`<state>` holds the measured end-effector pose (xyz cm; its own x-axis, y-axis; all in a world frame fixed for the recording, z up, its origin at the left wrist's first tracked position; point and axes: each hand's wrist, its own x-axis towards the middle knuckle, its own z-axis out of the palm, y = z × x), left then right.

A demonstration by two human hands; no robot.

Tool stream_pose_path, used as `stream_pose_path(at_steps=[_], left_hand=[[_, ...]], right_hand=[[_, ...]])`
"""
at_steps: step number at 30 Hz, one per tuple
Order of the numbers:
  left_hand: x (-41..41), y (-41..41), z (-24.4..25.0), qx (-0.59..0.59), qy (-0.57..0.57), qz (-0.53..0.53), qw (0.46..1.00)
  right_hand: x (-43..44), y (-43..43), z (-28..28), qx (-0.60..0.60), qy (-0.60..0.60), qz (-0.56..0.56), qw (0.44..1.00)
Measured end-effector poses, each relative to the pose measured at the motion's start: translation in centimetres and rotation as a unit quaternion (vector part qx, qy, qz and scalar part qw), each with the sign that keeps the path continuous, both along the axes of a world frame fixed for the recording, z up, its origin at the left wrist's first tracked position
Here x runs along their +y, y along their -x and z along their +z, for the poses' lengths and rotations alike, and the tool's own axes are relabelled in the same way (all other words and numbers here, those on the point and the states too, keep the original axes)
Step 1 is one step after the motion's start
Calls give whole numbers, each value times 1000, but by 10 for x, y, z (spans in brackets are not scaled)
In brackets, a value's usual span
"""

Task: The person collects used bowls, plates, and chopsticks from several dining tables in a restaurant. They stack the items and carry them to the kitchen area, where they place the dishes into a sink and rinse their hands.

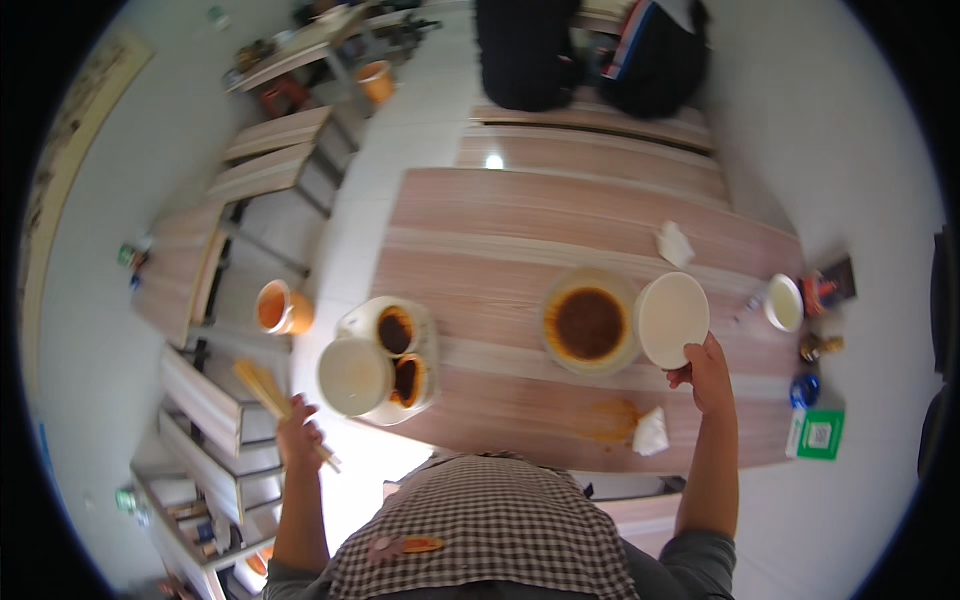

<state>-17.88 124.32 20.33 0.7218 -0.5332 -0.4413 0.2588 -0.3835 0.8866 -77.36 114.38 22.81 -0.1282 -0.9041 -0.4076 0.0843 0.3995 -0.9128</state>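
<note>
My left hand [301, 435] is closed round a bundle of chopsticks [262, 384], off the table's left side. In my right hand [705, 371] is a white bowl [673, 319], gripped by its near rim and tilted, just right of a large bowl of brown soup [590, 322]. On the table's left edge stands a pale tray [431, 375] holding a larger white bowl [355, 376] and two small bowls with dark sauce, one [396, 330] behind the other [409, 381]. An orange spill [611, 418] and a crumpled tissue [651, 433] lie near the table's front edge.
Another tissue [675, 244] lies at the back right. Along the right wall stand a pale cup [783, 303], a blue-topped container [805, 391] and a green sign [821, 435] with a printed code. An orange bin [285, 309] is left of the table; two people [529, 52] sit beyond it.
</note>
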Motion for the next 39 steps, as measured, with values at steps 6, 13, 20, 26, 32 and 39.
stream_pose_path(at_steps=[6, 13, 20, 26, 32, 39], left_hand=[[1, 20, 9, 57, -3, -40, 998], [-16, 31, 3, 76, 26, -67, 995], [-30, 32, -17, 142, 114, -61, 981], [-16, 10, -40, 92, 111, -100, 984], [-22, 28, -29, 12, 47, -41, 998], [-33, 20, -23, -150, 21, -82, 985]], right_hand=[[-47, -129, 31, 23, -21, 250, 968], [-61, -298, 57, 27, -14, 483, 875], [-60, -385, 17, 237, 68, 551, 797], [-52, -326, 51, -10, 21, 498, 867], [-68, -36, -73, -2, 101, -107, 989], [-30, 215, -136, 13, 27, -476, 879]])
